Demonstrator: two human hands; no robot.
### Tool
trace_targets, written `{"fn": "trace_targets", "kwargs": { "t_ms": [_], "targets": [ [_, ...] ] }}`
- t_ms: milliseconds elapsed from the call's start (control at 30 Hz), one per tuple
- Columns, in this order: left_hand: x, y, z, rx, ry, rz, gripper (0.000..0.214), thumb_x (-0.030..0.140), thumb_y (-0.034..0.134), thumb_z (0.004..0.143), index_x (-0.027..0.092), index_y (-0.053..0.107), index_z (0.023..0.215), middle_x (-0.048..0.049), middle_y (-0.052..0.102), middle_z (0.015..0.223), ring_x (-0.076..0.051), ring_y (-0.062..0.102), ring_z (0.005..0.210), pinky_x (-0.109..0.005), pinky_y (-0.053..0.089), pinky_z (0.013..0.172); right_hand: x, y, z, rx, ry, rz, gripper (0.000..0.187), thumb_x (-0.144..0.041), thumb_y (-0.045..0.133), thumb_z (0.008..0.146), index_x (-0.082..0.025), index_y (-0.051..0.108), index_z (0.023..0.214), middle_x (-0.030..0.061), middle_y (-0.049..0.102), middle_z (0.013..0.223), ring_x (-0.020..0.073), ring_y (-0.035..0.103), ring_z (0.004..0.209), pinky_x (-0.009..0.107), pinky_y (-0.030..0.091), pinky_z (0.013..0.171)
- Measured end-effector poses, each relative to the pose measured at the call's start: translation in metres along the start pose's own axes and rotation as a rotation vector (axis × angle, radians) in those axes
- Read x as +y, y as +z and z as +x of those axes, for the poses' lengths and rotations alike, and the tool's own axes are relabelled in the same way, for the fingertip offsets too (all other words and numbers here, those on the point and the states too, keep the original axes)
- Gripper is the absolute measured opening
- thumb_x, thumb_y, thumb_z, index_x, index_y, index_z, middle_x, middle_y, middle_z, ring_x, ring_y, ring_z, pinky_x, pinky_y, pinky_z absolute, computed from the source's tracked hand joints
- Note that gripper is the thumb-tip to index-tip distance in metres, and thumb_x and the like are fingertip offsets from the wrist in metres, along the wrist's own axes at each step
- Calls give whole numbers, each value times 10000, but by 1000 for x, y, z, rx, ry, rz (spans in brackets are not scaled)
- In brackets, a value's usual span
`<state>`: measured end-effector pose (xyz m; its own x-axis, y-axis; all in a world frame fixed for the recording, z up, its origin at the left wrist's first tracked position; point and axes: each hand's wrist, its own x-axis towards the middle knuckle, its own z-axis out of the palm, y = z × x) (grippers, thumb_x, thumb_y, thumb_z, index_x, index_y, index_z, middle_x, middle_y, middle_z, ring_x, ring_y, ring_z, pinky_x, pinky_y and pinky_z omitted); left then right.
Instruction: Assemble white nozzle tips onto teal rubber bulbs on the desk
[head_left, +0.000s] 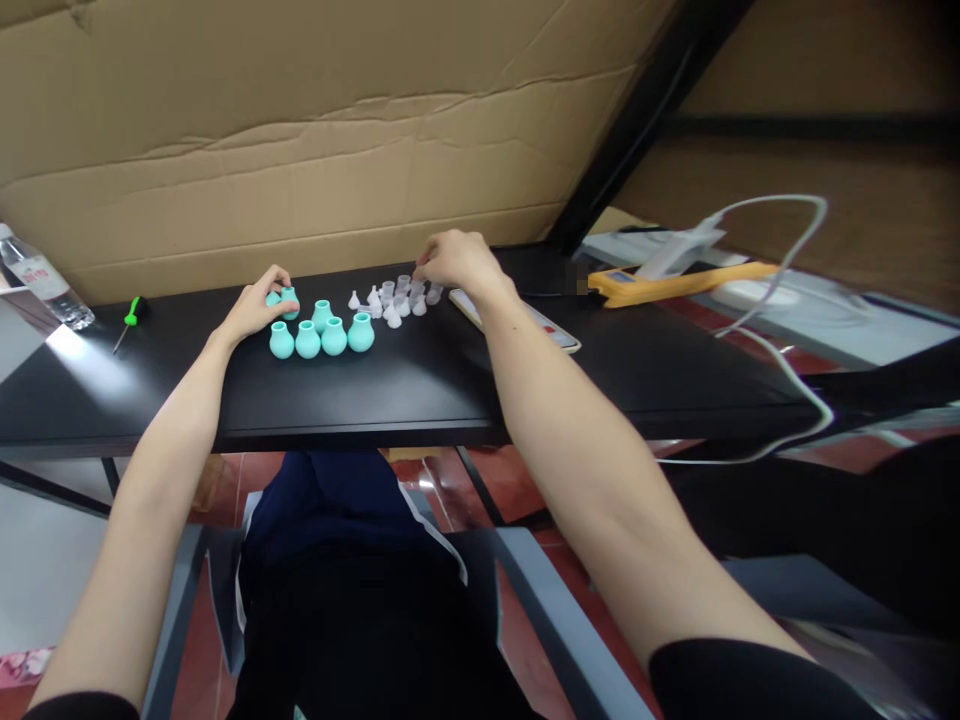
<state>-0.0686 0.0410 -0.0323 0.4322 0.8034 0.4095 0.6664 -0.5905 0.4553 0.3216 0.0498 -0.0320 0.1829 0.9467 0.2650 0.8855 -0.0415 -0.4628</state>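
Note:
Several small teal rubber bulbs (322, 335) stand in a cluster on the black table (420, 390). My left hand (255, 305) is closed around one teal bulb (289, 298) at the cluster's left end. To the right lie several small clear plastic funnel-shaped tips (394, 300). My right hand (457, 262) hovers over the right end of these tips, fingers curled in a pinch; what they hold is hidden.
A white phone or card (525, 320) lies right of my right hand. A green-handled screwdriver (129, 318) and a water bottle (41, 283) lie at the far left. An orange tool (675, 285) and white cable (780, 350) sit at the right. Cardboard (300, 130) backs the table.

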Motion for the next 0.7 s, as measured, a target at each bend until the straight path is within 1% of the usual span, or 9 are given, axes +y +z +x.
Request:
{"fn": "trace_targets", "kwargs": {
  "t_ms": [100,167,367,500,567,633,700],
  "targets": [
    [-3,2,0,6,26,-52,456,481,892,913,266,664,1244,-16,849,1069,-214,734,933,-394,583,1012,0,0,3,-35,3,-34,299,-149,941,975,-171,943,1273,184,894,1304,405,835,1345,554,639,1284],
    [-6,3,0,15,39,-76,462,483,906,905,272,648,1224,-22,840,1045,-219,725,911,-398,580,994,-1,-1,3,-34,3,-37,266,-134,963,963,-177,960,1226,172,891,1251,396,839,1314,548,640,1274],
    [-12,3,2,33,75,-66,440,463,930,900,284,613,1148,17,781,938,-190,655,817,-366,557,897,-8,-8,-2,-70,31,-33,193,-111,956,976,-179,968,1156,159,907,1211,384,851,1286,509,669,1213],
    [-15,4,2,44,86,-86,461,485,929,880,290,575,1103,24,732,922,-186,608,805,-357,516,870,-12,-11,-6,-59,39,-21,158,-115,939,993,-157,955,1145,188,914,1253,392,858,1308,495,684,1198],
    [-16,4,2,41,93,-98,449,531,894,921,294,559,1104,19,710,915,-190,585,792,-358,494,855,-12,-11,-7,-42,39,-12,161,-138,916,1019,-143,951,1176,212,909,1298,405,855,1330,508,687,1200],
    [-18,4,2,37,90,-114,405,577,825,1002,296,554,1109,6,691,916,-201,582,791,-365,484,849,-12,-10,-8,-29,34,-7,176,-142,878,1044,-136,948,1205,224,905,1331,414,851,1353,518,687,1209],
    [-21,4,2,38,64,-140,345,571,762,1064,294,560,1106,-11,670,937,-221,605,824,-379,491,867,-11,-9,-7,-27,24,-10,205,-111,837,1049,-137,949,1220,223,906,1334,419,848,1372,525,681,1228]
  ]
}}
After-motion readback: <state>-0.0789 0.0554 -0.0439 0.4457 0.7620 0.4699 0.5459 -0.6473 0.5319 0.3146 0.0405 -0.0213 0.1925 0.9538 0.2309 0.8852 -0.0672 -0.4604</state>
